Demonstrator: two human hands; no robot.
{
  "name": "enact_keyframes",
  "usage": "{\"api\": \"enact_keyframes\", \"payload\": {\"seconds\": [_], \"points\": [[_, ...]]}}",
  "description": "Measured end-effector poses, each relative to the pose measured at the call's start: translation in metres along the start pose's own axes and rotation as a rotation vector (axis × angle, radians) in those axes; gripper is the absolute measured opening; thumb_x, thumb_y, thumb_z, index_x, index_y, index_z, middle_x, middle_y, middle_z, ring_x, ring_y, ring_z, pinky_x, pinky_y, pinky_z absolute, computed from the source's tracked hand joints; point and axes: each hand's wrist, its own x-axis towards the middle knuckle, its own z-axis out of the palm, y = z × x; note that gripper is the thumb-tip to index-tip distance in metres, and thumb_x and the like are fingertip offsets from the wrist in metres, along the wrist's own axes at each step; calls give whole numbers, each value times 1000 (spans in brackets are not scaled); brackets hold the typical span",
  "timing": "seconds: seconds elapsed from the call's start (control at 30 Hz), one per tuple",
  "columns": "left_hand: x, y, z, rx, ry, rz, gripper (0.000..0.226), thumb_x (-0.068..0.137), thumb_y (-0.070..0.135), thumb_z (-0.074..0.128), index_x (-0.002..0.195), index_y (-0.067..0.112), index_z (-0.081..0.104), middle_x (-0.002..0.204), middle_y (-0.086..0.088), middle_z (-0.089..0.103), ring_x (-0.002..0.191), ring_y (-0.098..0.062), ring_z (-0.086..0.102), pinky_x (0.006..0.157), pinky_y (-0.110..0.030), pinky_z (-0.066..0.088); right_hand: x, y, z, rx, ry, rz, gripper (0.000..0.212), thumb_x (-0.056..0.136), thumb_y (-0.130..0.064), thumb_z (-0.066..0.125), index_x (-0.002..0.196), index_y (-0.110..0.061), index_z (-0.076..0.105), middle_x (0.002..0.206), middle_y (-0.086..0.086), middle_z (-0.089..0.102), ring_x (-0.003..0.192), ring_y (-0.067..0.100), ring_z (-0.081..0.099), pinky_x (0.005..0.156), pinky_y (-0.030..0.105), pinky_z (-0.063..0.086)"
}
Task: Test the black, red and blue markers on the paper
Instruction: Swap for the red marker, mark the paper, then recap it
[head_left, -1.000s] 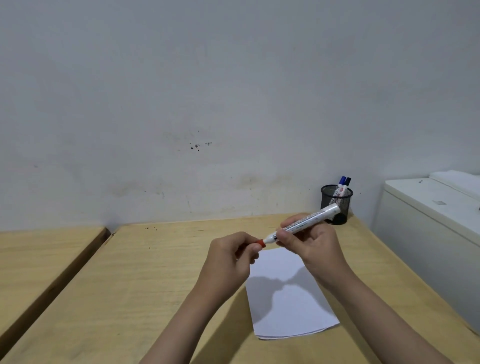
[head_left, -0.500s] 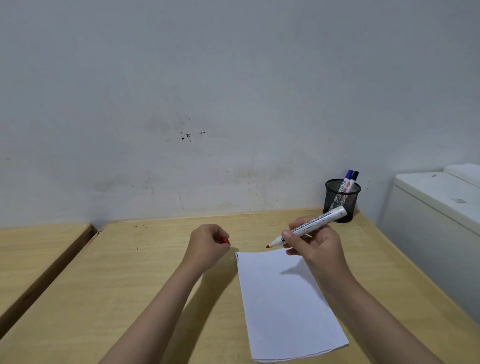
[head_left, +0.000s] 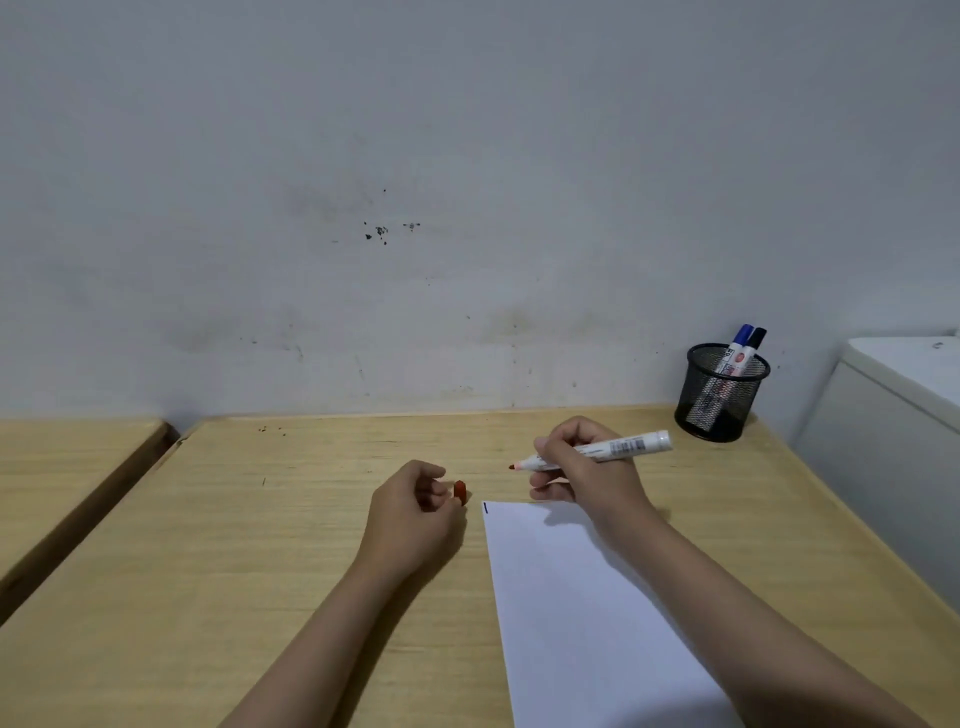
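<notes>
My right hand (head_left: 587, 470) grips the uncapped red marker (head_left: 618, 448), its red tip pointing left just beyond the far edge of the white paper (head_left: 582, 613). A short dark stroke marks the paper's far left corner. My left hand (head_left: 410, 519) rests on the table left of the paper, with the red cap (head_left: 460, 491) at its fingertips; whether the cap is pinched or lying on the wood I cannot tell. The blue marker (head_left: 740, 343) and black marker (head_left: 756, 340) stand capped in a black mesh cup (head_left: 719, 397) at the far right.
The wooden table (head_left: 234, 545) ends at a grey wall. A gap on the left separates it from a second wooden surface (head_left: 62, 457). A white cabinet (head_left: 893, 431) stands along the right edge.
My left hand pulled the red cap off the marker and moved left and down to the table. My right hand kept the marker and drew apart from it, above the paper's far edge.
</notes>
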Motion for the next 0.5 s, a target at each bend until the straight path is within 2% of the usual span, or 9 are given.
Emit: {"api": "enact_keyframes", "payload": {"seconds": [0.1, 0.17, 0.27, 0.5], "points": [[-23, 6, 0, -74, 17, 45, 9, 74, 12, 73, 78, 14, 65, 71, -3, 63, 57, -5, 54, 52, -8, 42, 12, 11, 11, 9, 9, 88, 24, 82, -11, 68, 63, -11, 54, 63, 8, 71, 54, 16, 65, 53, 30, 56], [-35, 5, -1, -10, -49, 97, 14, 67, 24, 79, 76, 22, 68, 76, 2, 65, 63, -6, 55, 55, -10, 43, 16, 22, 18, -9, 29, 141, 27, 78, -15, 74, 63, -12, 52, 64, 11, 71, 54, 16, 66, 52, 29, 55], [-35, -5, -1, 158, -160, 186, 27, 62, 38, 81, 86, 34, 70, 84, 7, 62, 75, -4, 56, 63, -11, 42, 16, 37, 25, -57, 67, 143, 30, 74, -12, 78, 62, -10, 50, 62, 15, 69, 52, 20, 66, 50, 31, 55], [-30, -14, 0, 330, -227, 343, 36, 72, 43, 70, 105, 31, 68, 89, 8, 53, 87, -6, 52, 77, -26, 47, 12, 51, 28, -155, 85, 12, 28, 81, -5, 67, 63, -7, 45, 56, 18, 63, 54, 27, 70, 44, 29, 51]]}}
